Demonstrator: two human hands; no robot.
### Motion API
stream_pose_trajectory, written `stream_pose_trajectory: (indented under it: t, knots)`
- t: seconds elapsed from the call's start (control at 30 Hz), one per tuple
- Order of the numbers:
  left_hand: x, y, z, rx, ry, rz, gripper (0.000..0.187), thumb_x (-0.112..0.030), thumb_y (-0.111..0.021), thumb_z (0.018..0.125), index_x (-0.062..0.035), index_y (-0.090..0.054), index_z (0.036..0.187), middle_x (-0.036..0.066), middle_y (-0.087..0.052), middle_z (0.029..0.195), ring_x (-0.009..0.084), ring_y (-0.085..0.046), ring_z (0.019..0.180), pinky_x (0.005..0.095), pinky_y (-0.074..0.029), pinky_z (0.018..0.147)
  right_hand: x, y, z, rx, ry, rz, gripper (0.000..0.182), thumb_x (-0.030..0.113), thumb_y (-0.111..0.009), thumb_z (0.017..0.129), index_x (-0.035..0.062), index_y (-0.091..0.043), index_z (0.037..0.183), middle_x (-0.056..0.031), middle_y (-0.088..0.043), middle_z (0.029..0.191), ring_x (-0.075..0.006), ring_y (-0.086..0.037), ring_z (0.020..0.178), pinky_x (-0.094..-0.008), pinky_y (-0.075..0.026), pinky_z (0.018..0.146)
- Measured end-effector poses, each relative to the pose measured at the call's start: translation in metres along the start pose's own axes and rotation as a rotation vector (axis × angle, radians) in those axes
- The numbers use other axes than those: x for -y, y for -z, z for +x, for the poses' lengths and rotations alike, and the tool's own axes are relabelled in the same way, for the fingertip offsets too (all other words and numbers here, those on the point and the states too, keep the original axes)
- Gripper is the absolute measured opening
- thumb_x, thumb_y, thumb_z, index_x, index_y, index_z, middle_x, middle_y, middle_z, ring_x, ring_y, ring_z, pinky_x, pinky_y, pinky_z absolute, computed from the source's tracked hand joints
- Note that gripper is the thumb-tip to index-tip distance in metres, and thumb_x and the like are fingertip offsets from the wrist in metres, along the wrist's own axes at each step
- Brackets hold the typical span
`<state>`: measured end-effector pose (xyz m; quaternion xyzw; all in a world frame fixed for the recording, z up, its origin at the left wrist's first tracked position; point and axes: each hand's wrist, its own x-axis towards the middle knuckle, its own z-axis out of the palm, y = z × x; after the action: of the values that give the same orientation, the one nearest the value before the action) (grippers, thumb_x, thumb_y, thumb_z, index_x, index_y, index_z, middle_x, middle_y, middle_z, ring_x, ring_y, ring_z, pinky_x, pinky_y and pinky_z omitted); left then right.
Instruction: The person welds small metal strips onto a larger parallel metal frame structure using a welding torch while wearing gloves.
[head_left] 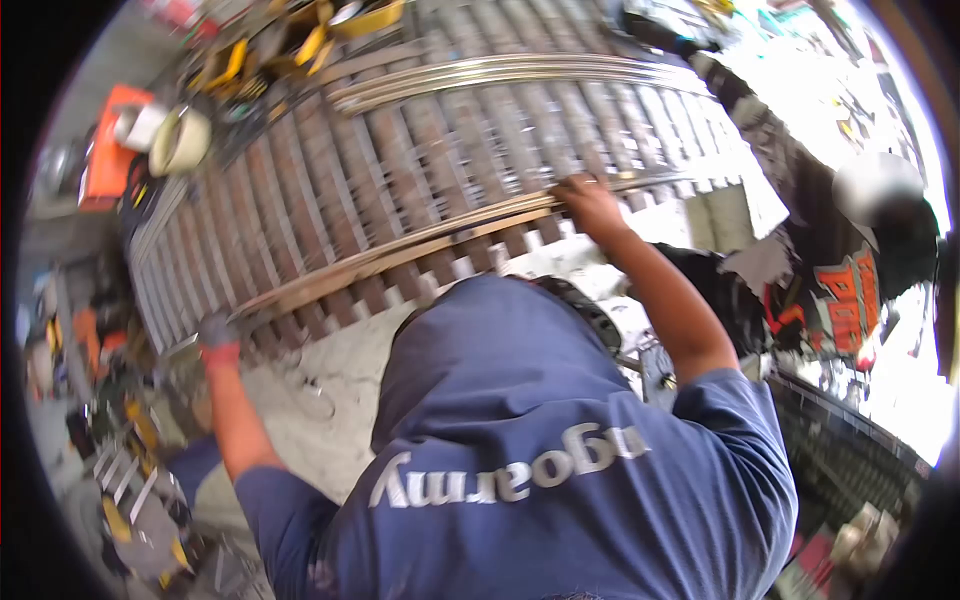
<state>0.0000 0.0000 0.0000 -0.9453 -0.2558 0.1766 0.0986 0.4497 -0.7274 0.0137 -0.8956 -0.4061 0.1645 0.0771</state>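
Observation:
Long thin metal bars [430, 240] lie along the near edge of a slatted metal table [345, 150]. My right hand [592, 208] is bare, with its fingers closed over the bars near their right part. At the left end of the bars is my left hand [218, 332], in a grey glove with a red cuff; its fingers are blurred. Another bundle of shiny bars [520, 70] rests across the far side of the table.
Yellow bins [300, 35] stand at the back left. An orange object [108, 150] and a cream roll [180, 140] are at the left. Close on the right, a person in a dark printed shirt [845, 300] leans near the table. A dark grated surface [850, 440] lies lower right.

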Motion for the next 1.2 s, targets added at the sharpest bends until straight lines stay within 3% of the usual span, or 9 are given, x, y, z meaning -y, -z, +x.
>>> stream_pose_trajectory:
  t: [0.07, 0.1, 0.17, 0.3, 0.43, 0.67, 0.93, 1.13, 1.2]
  knots:
    - [0.004, 0.008, -0.047, -0.102, -0.036, 0.037, 0.024, -0.017, -0.065, 0.094, -0.0161, -0.086, 0.106, 0.017, -0.080, 0.095, 0.0389, -0.077, 0.094, 0.0518, -0.056, 0.094, -0.020, 0.036, -0.013, -0.094, 0.073, -0.065, 0.051, 0.004, -0.066, 0.092, 0.0157, -0.070, 0.142, -0.0082, -0.066, 0.139, -0.0324, -0.060, 0.140, -0.0541, -0.038, 0.124]
    - [0.063, -0.005, -0.058, -0.209, -0.136, 0.091, 0.022, -0.013, -0.065, 0.090, -0.0156, -0.086, 0.096, 0.016, -0.079, 0.087, 0.0398, -0.076, 0.085, 0.0514, -0.057, 0.089, 0.031, 0.003, 0.006, -0.135, 0.100, -0.006, 0.048, 0.005, -0.066, 0.093, 0.0147, -0.071, 0.141, -0.0082, -0.065, 0.139, -0.0328, -0.060, 0.138, -0.0531, -0.040, 0.121]
    - [0.063, -0.001, -0.059, -0.190, -0.092, 0.126, 0.022, -0.010, -0.065, 0.086, -0.0159, -0.085, 0.096, 0.015, -0.080, 0.089, 0.0375, -0.076, 0.087, 0.0504, -0.057, 0.091, 0.035, 0.010, 0.013, -0.154, 0.121, 0.020, 0.040, 0.008, -0.062, 0.101, 0.0129, -0.070, 0.140, -0.0096, -0.065, 0.138, -0.0340, -0.059, 0.135, -0.0509, -0.043, 0.117]
    - [0.054, -0.021, -0.049, -0.271, -0.145, 0.132, 0.023, -0.007, -0.067, 0.084, -0.0156, -0.084, 0.095, 0.013, -0.080, 0.090, 0.0346, -0.077, 0.088, 0.0510, -0.057, 0.092, 0.032, 0.030, 0.010, -0.094, 0.105, -0.001, 0.037, 0.007, -0.067, 0.100, 0.0120, -0.068, 0.137, -0.0098, -0.065, 0.137, -0.0339, -0.059, 0.135, -0.0505, -0.044, 0.115]
    - [0.035, 0.012, -0.066, -0.062, -0.059, 0.183, 0.026, -0.010, -0.065, 0.091, -0.0135, -0.084, 0.107, 0.016, -0.083, 0.105, 0.0355, -0.079, 0.098, 0.0494, -0.056, 0.104, 0.030, 0.029, 0.008, -0.084, 0.129, 0.006, 0.035, 0.006, -0.069, 0.098, 0.0108, -0.069, 0.133, -0.0101, -0.065, 0.134, -0.0347, -0.059, 0.132, -0.0514, -0.045, 0.114]
    - [0.047, 0.003, -0.067, -0.078, -0.072, 0.166, 0.031, -0.021, -0.073, 0.091, -0.0134, -0.083, 0.120, 0.016, -0.083, 0.107, 0.0356, -0.078, 0.100, 0.0510, -0.056, 0.104, 0.029, 0.036, 0.006, -0.174, 0.215, 0.022, 0.048, 0.019, -0.083, 0.093, 0.0105, -0.067, 0.137, -0.0115, -0.066, 0.129, -0.0364, -0.062, 0.126, -0.0522, -0.047, 0.111]
    - [0.041, 0.020, -0.064, -0.027, -0.032, 0.125, 0.034, -0.023, -0.073, 0.088, -0.0128, -0.082, 0.120, 0.015, -0.082, 0.105, 0.0362, -0.079, 0.097, 0.0541, -0.054, 0.110, 0.026, 0.048, 0.004, -0.095, 0.154, -0.003, 0.052, 0.021, -0.084, 0.094, 0.0104, -0.066, 0.142, -0.0128, -0.065, 0.136, -0.0372, -0.059, 0.135, -0.0528, -0.045, 0.118]
    - [-0.012, 0.073, -0.102, -0.080, 0.111, 0.177, 0.074, -0.033, -0.076, 0.088, -0.0101, -0.061, 0.157, 0.020, -0.070, 0.146, 0.0412, -0.063, 0.138, 0.0616, -0.039, 0.125, 0.032, 0.063, -0.008, -0.103, 0.097, 0.023, 0.062, 0.027, -0.085, 0.094, 0.0115, -0.062, 0.150, -0.0150, -0.062, 0.144, -0.0407, -0.056, 0.140, -0.0564, -0.041, 0.121]
    - [-0.061, 0.119, -0.134, 0.038, 0.255, 0.079, 0.094, -0.046, -0.078, 0.089, -0.0091, -0.044, 0.169, 0.019, -0.052, 0.168, 0.0422, -0.046, 0.155, 0.0641, -0.025, 0.132, 0.042, 0.069, -0.011, -0.150, 0.087, 0.070, 0.067, 0.029, -0.085, 0.094, 0.0133, -0.060, 0.153, -0.0171, -0.062, 0.145, -0.0425, -0.056, 0.139, -0.0570, -0.042, 0.120]
